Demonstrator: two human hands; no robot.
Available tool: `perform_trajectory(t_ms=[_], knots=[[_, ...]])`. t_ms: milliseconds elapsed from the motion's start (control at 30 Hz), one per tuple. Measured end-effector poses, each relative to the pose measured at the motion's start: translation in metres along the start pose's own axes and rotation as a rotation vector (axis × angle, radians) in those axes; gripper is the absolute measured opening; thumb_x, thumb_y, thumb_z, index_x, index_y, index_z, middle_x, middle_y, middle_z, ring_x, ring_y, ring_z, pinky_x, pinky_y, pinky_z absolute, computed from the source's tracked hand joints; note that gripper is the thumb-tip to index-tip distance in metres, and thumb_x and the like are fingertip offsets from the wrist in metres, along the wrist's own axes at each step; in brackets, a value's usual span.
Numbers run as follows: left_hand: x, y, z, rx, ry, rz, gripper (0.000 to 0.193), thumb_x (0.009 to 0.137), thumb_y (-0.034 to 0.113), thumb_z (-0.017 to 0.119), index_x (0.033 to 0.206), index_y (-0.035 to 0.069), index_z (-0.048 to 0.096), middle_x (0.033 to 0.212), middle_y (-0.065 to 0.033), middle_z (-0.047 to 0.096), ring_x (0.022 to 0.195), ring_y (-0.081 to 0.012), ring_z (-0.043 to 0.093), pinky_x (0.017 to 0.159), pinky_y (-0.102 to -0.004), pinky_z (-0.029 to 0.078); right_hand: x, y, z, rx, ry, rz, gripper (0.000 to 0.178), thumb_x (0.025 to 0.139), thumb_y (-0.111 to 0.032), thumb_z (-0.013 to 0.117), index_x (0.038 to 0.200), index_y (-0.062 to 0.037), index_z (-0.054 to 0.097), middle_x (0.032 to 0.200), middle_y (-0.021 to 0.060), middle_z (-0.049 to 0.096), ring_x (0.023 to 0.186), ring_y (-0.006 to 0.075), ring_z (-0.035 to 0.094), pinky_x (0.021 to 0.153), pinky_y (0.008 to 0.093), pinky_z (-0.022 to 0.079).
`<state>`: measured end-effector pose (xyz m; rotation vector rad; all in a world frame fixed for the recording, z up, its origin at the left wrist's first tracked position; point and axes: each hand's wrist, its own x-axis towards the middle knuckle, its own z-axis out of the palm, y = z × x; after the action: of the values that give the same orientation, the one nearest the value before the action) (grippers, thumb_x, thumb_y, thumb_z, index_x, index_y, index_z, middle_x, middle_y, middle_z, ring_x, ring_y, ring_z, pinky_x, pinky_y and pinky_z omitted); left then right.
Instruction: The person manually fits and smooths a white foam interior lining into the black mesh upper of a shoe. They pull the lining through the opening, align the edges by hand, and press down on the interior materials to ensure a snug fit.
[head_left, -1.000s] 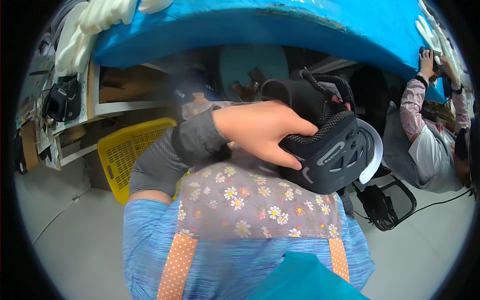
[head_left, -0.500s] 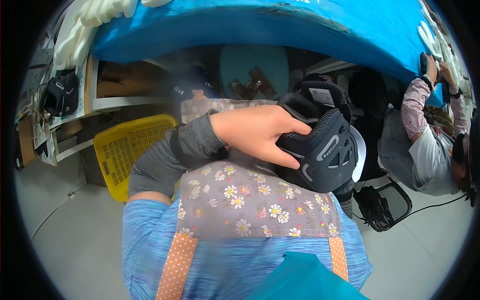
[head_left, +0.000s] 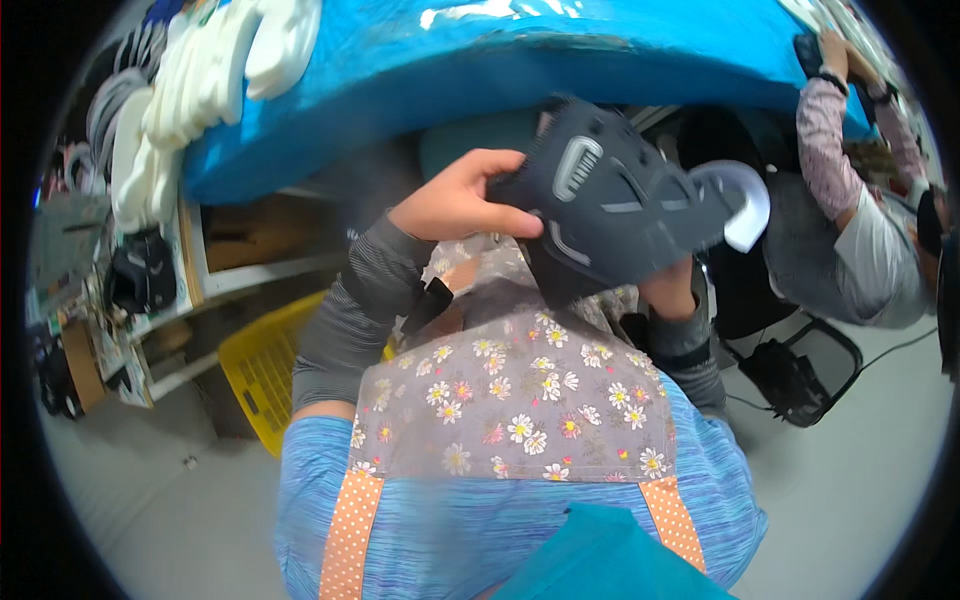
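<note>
You've got the black boot (head_left: 625, 205) up over your floral apron (head_left: 520, 410), left hand (head_left: 462, 198) pinching its edge, right hand (head_left: 670, 290) underneath, finger grip hidden, can't tell, so steady it from both sides.

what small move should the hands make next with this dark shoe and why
I'd probably turn the dark shoe slightly to bring the white curved piece into fuller view, since it shows only partly beyond the shoe's right side. The left hand grips the left edge and the right hand is at the lower edge, fingers hidden, so a small turn seems manageable.
</note>
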<state>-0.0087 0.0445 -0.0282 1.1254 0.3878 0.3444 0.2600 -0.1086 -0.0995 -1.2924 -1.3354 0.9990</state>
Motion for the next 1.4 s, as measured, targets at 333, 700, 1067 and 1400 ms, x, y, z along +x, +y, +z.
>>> perform_trajectory(t_ms=[333, 700, 1067, 1400], knots=[[0.021, -0.036, -0.028, 0.029, 0.203, 0.2, 0.057, 0.097, 0.031, 0.061, 0.141, -0.003, 0.046, 0.134, -0.011, 0.058, 0.121, -0.0186, 0.057, 0.101, -0.0317, 0.047, 0.044, -0.097, -0.009, 0.038, 0.098, -0.085, 0.057, 0.095, -0.035, 0.069, 0.133, 0.0017, 0.049, 0.121, 0.0106, 0.058, 0.109, 0.0205, 0.055, 0.101, 0.0327, 0.041], [0.014, -0.04, -0.029, -0.779, -0.22, 0.326, 0.052, 0.106, 0.034, 0.039, 0.148, 0.003, 0.043, 0.15, -0.014, 0.049, 0.139, -0.0283, 0.044, 0.118, -0.0424, 0.033, 0.061, -0.105, -0.031, -0.834, 0.536, -0.594, 0.018, 0.077, -0.006, 0.079, 0.093, -0.0046, 0.07, 0.089, 0.0087, 0.069, 0.083, 0.0269, 0.065, 0.068, 0.0354, 0.052], [0.029, -0.022, 0.025, 0.133, 0.316, -0.025, 0.042, 0.103, 0.024, 0.058, 0.136, -0.002, 0.051, 0.123, -0.0062, 0.063, 0.111, -0.013, 0.058, 0.096, -0.0278, 0.047, 0.042, -0.061, 0.016, -0.656, 0.11, -0.41, 0.014, 0.081, -0.011, 0.072, 0.082, -0.001, 0.062, 0.085, 0.0135, 0.065, 0.084, 0.0332, 0.065, 0.073, 0.0406, 0.053], [0.066, -0.079, 0.052, 0.866, 0.217, -0.206, 0.095, 0.088, 0.055, 0.069, 0.151, -0.005, 0.033, 0.15, -0.0308, 0.04, 0.142, -0.0376, 0.04, 0.114, -0.0403, 0.034, -0.013, 0.021, 0.029, -0.587, 0.002, -0.074, 0.008, 0.088, -0.007, 0.061, 0.09, 0.001, 0.063, 0.085, 0.0174, 0.065, 0.084, 0.0355, 0.064, 0.076, 0.0432, 0.053]])
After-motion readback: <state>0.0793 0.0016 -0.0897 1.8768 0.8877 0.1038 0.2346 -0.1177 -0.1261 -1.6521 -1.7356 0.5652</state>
